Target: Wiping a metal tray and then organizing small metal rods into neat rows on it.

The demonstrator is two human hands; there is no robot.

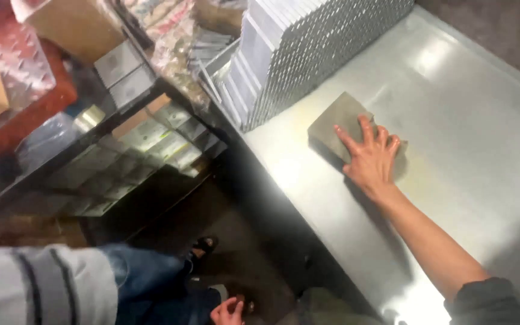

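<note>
Right hand [370,157] flat, fingers spread on grey pad [339,123].

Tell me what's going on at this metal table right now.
A person's right hand lies flat, fingers spread, on a grey square pad resting on a shiny metal table. Beside the pad, at the table's far end, stands a row of perforated metal plates leaning on edge. The left hand shows at the bottom edge, low near the floor, and what it holds, if anything, cannot be made out. To the left, dark shelves carry small boxes.
</note>
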